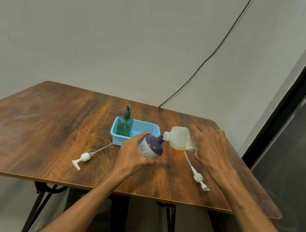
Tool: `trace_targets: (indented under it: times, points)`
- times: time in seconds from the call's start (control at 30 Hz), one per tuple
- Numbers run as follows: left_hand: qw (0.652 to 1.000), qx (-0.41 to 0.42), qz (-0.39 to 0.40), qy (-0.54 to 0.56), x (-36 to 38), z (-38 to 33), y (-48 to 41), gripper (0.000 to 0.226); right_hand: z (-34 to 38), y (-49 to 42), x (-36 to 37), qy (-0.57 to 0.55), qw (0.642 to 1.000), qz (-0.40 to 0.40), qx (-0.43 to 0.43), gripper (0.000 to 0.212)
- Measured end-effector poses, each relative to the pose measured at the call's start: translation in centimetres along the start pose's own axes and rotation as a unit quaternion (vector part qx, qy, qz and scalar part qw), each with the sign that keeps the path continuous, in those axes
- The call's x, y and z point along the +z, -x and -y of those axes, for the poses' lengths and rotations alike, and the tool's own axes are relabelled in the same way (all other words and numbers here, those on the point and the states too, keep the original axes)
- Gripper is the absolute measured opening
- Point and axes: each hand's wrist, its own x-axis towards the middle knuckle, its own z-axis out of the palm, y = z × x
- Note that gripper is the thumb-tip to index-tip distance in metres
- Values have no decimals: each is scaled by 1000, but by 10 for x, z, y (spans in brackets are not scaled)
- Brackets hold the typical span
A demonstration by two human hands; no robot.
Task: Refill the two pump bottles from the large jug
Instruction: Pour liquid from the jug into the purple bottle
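Jug: translucent white plastic with pale yellowish liquid inside, tipped onto its side above the table, mouth pointing left. Right hand grips it from above, fingers curled over the labelled end; the label carries red print. The jug's mouth meets the open neck of the purple pump bottle. I cannot tell whether liquid is flowing.

Purple pump bottle: round body, dark purple shoulder, pale lower band with a flower pattern, pump off. It is tilted, with its neck angled up and right toward the jug. Left hand wraps round its lower body, thumb on the near side.

Green pump bottle: upright in the back left corner of the light blue basket, dark pump fitted, green liquid in its lower part. The basket sits just behind the purple bottle.

Left pump head: white, lying on the wooden table left of the left hand, dip tube pointing toward the basket.

Right pump head: white, lying near the right wrist, dip tube running up under the jug.

Black cable: runs down the wall to the table's far edge.
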Motion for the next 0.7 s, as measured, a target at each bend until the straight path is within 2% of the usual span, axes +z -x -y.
trace_targets:
  times: [0.7]
  points:
    - [999,32,-10,-4,-6,-8,2,83,0,0,-1,2,1000,3,-1,64]
